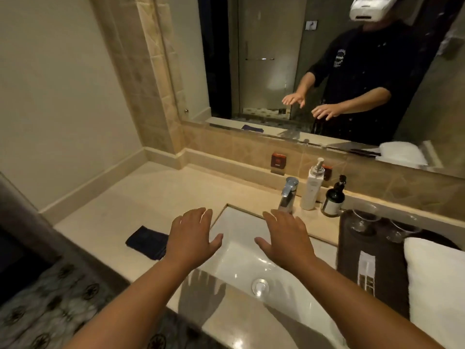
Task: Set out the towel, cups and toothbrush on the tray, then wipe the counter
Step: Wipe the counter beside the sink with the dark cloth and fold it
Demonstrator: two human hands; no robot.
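My left hand (192,234) and my right hand (286,236) hover palm down over the white sink (241,263), fingers spread, holding nothing. A dark brown tray (352,250) lies on the counter at the right. On it stand two clear glass cups, one (363,219) at the back left and one (402,229) beside it. A folded white towel (435,278) rests on the tray's right side. A packet with a white label (367,269), probably the toothbrush, lies on the tray. A dark folded cloth (147,241) sits on the beige counter (141,197) left of the sink, just beyond my left hand.
A chrome tap (288,192) stands behind the sink. A white pump bottle (313,185) and a dark pump bottle (333,197) stand beside it against the backsplash. A wall mirror (276,71) reflects a person with both hands out. The patterned floor (50,298) lies lower left.
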